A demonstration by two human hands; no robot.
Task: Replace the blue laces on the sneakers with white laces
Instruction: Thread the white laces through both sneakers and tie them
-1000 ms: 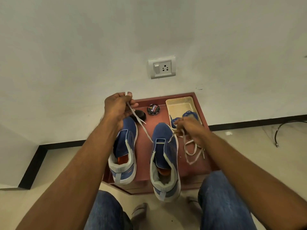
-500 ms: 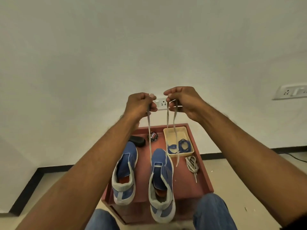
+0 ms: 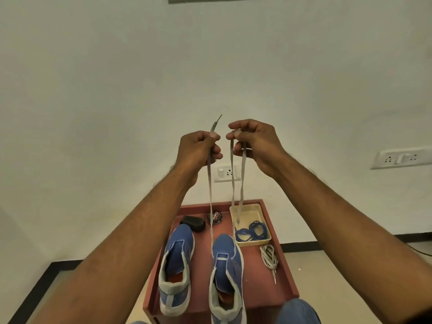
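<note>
Two blue sneakers stand on a red-brown table (image 3: pixel 287 286), the left sneaker (image 3: pixel 176 265) unlaced and the right sneaker (image 3: pixel 226 272) threaded at its lowest eyelets with a white lace (image 3: pixel 210 199). My left hand (image 3: pixel 198 149) grips one end of that lace high above the shoe, its tip sticking up. My right hand (image 3: pixel 253 142) pinches the other end, which hangs doubled down toward the tray. A second white lace (image 3: pixel 268 256) lies bundled on the table. The blue laces (image 3: pixel 251 231) lie in a cream tray (image 3: pixel 257 211).
A black brush (image 3: pixel 192 223) and a shoe-polish tin (image 3: pixel 215 217) sit at the table's back. Behind is a white wall with a socket (image 3: pixel 228 173) and a switch plate (image 3: pixel 401 157). My knee in jeans (image 3: pixel 297 312) is at the table's front.
Both hands have risen from the shoe to well above it, drawing the white lace taut and upright. The camera has tilted up, showing more wall.
</note>
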